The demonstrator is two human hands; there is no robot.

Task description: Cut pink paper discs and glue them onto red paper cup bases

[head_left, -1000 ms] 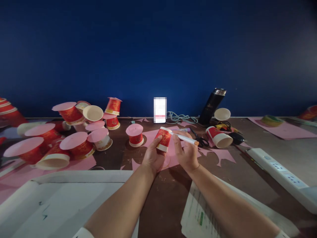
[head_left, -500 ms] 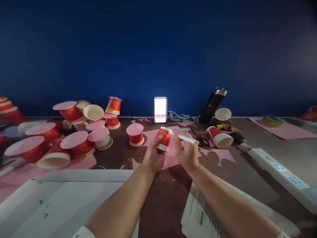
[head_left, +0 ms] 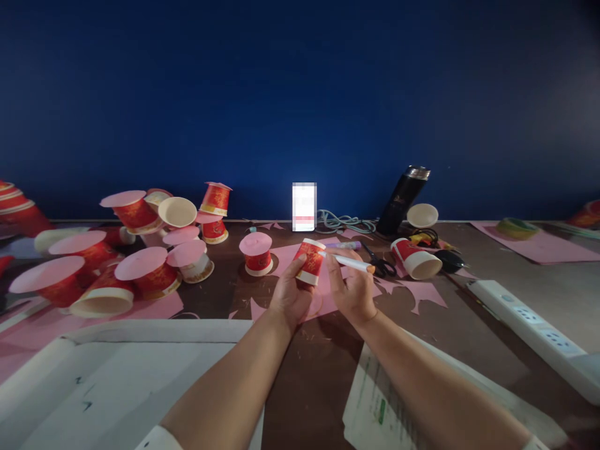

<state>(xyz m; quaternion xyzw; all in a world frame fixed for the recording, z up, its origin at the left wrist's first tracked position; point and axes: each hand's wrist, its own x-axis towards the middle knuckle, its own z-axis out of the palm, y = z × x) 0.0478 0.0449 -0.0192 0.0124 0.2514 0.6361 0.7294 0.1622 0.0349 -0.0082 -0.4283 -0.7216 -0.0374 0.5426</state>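
In the middle of the head view, my left hand [head_left: 288, 290] is closed round a red paper cup [head_left: 310, 259] with gold print and a pale rim, the rim end pointing down. My right hand [head_left: 354, 287] grips a white marker [head_left: 349, 262] with an orange end. The marker's tip is at the cup's upper right side; whether it touches cannot be made out. Beneath both hands lies cut pink paper [head_left: 328, 303]. Left of them stands an upside-down red cup with a pink paper disc [head_left: 255, 244] on top.
Many paper cups, several topped by pink discs [head_left: 140, 264], crowd the left. A white box lid [head_left: 154, 334] lies front left. Beyond my right hand are black scissors [head_left: 385, 267], a red cup [head_left: 415, 259] and a leaning black flask [head_left: 403, 200]. A power strip [head_left: 534, 331] runs along the right.
The marker's tip has shifted slightly down along the cup, and my right hand has moved a little with it. My left hand's hold on the cup looks the same.
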